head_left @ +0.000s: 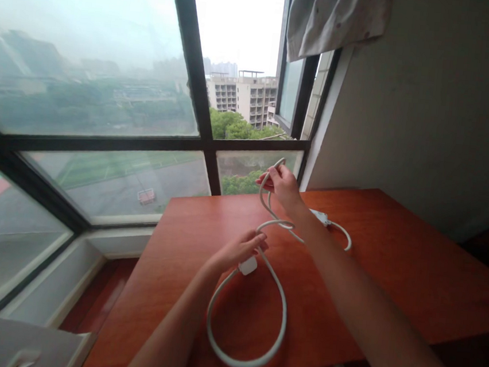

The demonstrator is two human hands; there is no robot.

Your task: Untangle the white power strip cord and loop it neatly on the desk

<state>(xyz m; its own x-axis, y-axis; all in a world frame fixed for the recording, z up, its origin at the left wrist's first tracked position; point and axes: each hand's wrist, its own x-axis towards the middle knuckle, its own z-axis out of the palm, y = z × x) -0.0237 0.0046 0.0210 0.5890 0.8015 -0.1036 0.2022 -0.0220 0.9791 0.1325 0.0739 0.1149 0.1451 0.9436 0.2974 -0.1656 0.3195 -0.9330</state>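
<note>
- Window point(127, 97), upper left, beyond the table's point(378, 237) far edge.
- Table, centre to right; left edge beside floor, surface stretching right.
- Curtain point(329, 18), top, right of centre.
- White power cord point(284, 320), centre, looped towards the near edge; right forearm crosses it.
- Right hand point(285, 184), left hand point(242, 249): narrow grips holding cord.
- White plug point(248, 265), below left hand.

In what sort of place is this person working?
Probably an upper-floor room, perhaps in a home: a reddish-brown wooden table stands by dark-framed glass windows that look down on green treetops.
</note>
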